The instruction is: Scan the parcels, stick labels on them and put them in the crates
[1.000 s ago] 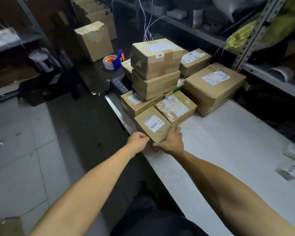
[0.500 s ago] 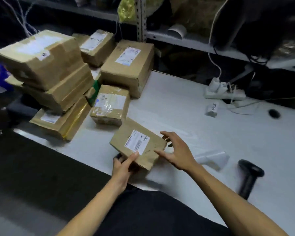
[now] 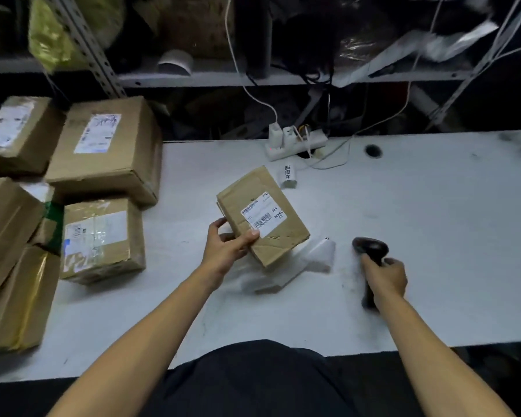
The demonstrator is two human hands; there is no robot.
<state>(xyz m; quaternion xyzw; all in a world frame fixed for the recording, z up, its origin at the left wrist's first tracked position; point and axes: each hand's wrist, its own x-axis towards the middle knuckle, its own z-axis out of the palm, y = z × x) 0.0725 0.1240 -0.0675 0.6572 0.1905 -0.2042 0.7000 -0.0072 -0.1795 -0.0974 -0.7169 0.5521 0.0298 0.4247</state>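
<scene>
A small brown cardboard parcel (image 3: pixel 262 215) with a white barcode label facing up is tilted above the white table (image 3: pixel 433 224). My left hand (image 3: pixel 227 245) grips its near left corner, thumb on the label's edge. My right hand (image 3: pixel 384 276) holds the handle of a black barcode scanner (image 3: pixel 370 248) just to the right of the parcel, the scanner's head pointing away from me. A strip of white label paper (image 3: pixel 319 254) lies on the table beneath and beside the parcel.
Several other cardboard parcels (image 3: pixel 103 239) are stacked on the table's left side. A white power strip (image 3: pixel 295 142) with plugs and cables sits at the far edge, a small white label roll (image 3: pixel 289 176) near it. Metal shelving (image 3: pixel 223 76) runs behind.
My left hand has carried the small parcel from the pile to the middle of the table. My right hand left the parcel and took hold of the scanner. The view swung right.
</scene>
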